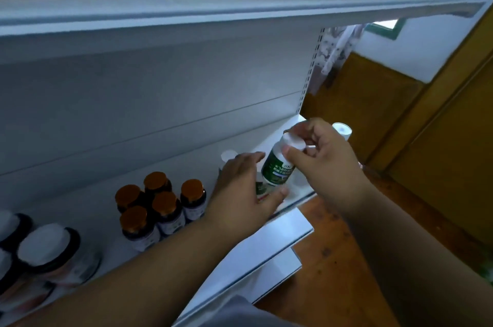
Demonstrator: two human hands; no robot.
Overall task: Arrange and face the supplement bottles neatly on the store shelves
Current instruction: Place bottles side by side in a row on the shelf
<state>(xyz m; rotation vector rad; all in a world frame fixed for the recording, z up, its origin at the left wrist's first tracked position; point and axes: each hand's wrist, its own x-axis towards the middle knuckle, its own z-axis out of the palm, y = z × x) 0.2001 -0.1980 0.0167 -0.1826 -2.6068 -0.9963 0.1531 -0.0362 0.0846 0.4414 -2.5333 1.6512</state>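
Dim, soft, wide-angle view.
Brightest at the right end of the shelf (290,139), lit by daylight from a window (384,26) beyond; shadowed under the upper shelf (186,14). Blurred on the white-capped jars (48,249) at lower left, bowed at the edges.

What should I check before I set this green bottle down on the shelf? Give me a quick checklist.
1. Grip: right hand pinches the white cap of the green-label bottle. Ok.
2. Bottle upright: it hangs tilted, base towards the left. Not ok.
3. Label facing front: print shows towards the camera, but tilted. Cannot tell.
4. Landing spot: left hand covers another green-label bottle just below. Not ok.
5. Neighbours: the amber-capped bottles stand apart to the left. Ok.
6. Shelf edge: the shelf ends close to the right of the bottle. Cannot tell if there is room.
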